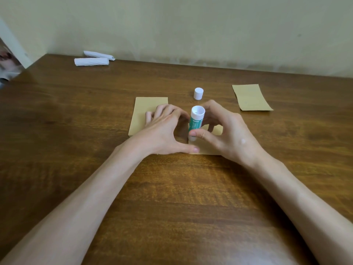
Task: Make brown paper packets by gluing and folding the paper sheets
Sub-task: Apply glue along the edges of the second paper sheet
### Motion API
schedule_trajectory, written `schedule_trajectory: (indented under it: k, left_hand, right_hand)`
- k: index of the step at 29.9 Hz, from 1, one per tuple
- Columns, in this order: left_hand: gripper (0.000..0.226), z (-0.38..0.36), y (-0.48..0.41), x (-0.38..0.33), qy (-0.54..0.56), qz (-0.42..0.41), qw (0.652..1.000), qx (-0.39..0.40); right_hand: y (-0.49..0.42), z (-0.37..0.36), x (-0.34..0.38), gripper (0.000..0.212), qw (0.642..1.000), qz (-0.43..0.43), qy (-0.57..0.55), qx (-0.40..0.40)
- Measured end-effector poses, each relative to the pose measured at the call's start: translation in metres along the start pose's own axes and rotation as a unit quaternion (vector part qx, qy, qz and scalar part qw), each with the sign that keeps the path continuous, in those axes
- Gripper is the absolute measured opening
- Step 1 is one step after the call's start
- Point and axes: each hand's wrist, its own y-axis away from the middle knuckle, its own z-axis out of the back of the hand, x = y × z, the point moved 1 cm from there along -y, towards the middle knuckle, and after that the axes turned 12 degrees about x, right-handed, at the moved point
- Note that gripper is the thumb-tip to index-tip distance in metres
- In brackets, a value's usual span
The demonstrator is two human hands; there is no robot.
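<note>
Head view: a glue stick (pixel 195 121) is pinched upright in the grip of the right hand (pixel 227 132) over a brown sheet (pixel 206 149), its lower end hidden by the thumb. The left hand (pixel 164 129) is laid flat, fingers spread, on a sheet stack (pixel 141 115). A cap (pixel 198 93), a packet (pixel 252 98) and white rolls (pixel 91 61) are seen on the wooden worktop (pixel 172 188).

I see a dark varnished wooden table (pixel 76 115) filling most of my feed. Pale yellow-green wall (pixel 191 25) at 12 o'clock, smudged whitish where it meets the tabletop. Two white paper rolls (pixel 91 61) at 11. White panel (pixel 9 41) at 10. Soft glare on wood at 6.
</note>
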Motion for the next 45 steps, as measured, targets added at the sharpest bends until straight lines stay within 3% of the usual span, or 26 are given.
schedule_trajectory:
  k: [13, 31, 38, 45]
  left_hand:
    - [0.095, -0.001, 0.000, 0.001, 0.003, -0.001, 1.000, -0.007]
    - [0.102, -0.004, -0.002, 0.004, -0.001, 0.003, 1.000, -0.013]
    - [0.095, -0.003, -0.002, 0.004, 0.010, -0.002, 1.000, -0.015]
    - [0.082, -0.003, -0.001, 0.004, 0.015, -0.007, 1.000, -0.013]
  right_hand:
    - [-0.003, 0.000, -0.003, 0.031, 0.999, -0.023, 0.024, 0.019]
    - [-0.022, -0.009, -0.011, 0.031, 0.992, -0.057, 0.085, -0.075]
    - [-0.014, 0.003, -0.014, 0.028, 0.982, -0.043, 0.007, -0.181]
    - [-0.007, 0.000, -0.016, 0.032, 0.993, -0.068, 0.007, -0.094]
